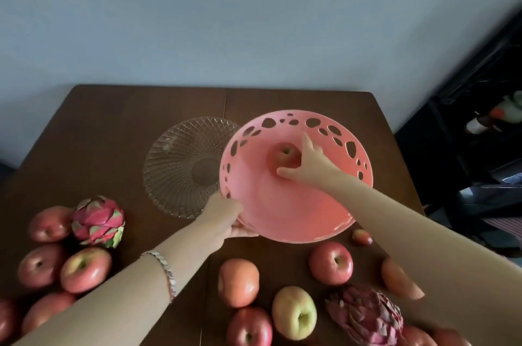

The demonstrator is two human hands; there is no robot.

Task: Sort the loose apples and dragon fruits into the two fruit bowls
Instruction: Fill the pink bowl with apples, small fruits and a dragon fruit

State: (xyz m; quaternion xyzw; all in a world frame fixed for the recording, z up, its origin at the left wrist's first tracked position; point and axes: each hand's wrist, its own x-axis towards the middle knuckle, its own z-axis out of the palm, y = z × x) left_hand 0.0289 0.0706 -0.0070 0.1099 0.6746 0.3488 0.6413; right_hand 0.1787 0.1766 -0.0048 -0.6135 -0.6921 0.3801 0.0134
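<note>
A pink plastic bowl (282,213) with cut-out holes is tilted toward me on the brown table. My left hand (223,215) grips its near-left rim. One red apple (285,158) lies in the bowl's middle, and my right hand (308,165) is on it, fingers spread around its right side. A clear glass bowl (180,165) stands empty to the left, touching the pink one. Several loose apples lie near me, such as a red apple (84,269) and a yellowish apple (293,313). One dragon fruit (97,221) lies at left, another dragon fruit (364,314) at lower right.
The wooden table (113,125) backs against a pale wall. A dark shelf (480,119) with small items stands to the right of the table. A bracelet circles my left wrist (166,269).
</note>
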